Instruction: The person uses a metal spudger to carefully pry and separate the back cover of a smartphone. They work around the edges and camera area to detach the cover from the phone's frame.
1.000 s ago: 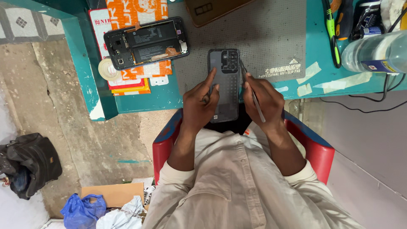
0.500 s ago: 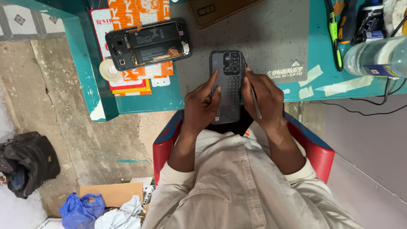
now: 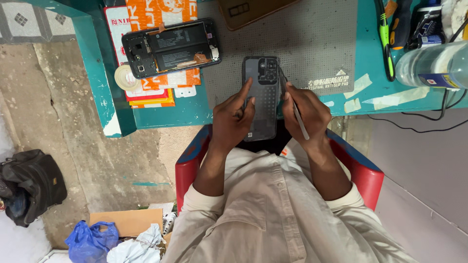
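Observation:
My left hand (image 3: 234, 119) grips a dark phone back cover (image 3: 262, 95) along its left edge, index finger stretched up its face. My right hand (image 3: 306, 109) holds the cover's right edge and also pinches a thin metal tool (image 3: 297, 114), maybe tweezers, whose tip points at the camera cutout. The cover hangs at the near edge of a grey anti-slip mat (image 3: 312, 39). An opened phone body (image 3: 170, 47) with its battery exposed lies on orange and white packaging at the mat's left.
A teal desk (image 3: 161, 114) carries a tape roll (image 3: 126, 76), a clear plastic bottle (image 3: 431, 65), a green-handled tool (image 3: 385, 34) and a brown box (image 3: 248, 9). I sit on a red chair (image 3: 363, 170). On the floor lie a black bag (image 3: 31, 185), cardboard and blue plastic.
The back cover and both hands sit slightly lower and nearer the desk edge in view. My left index finger has straightened up along the cover. The grip looks the same.

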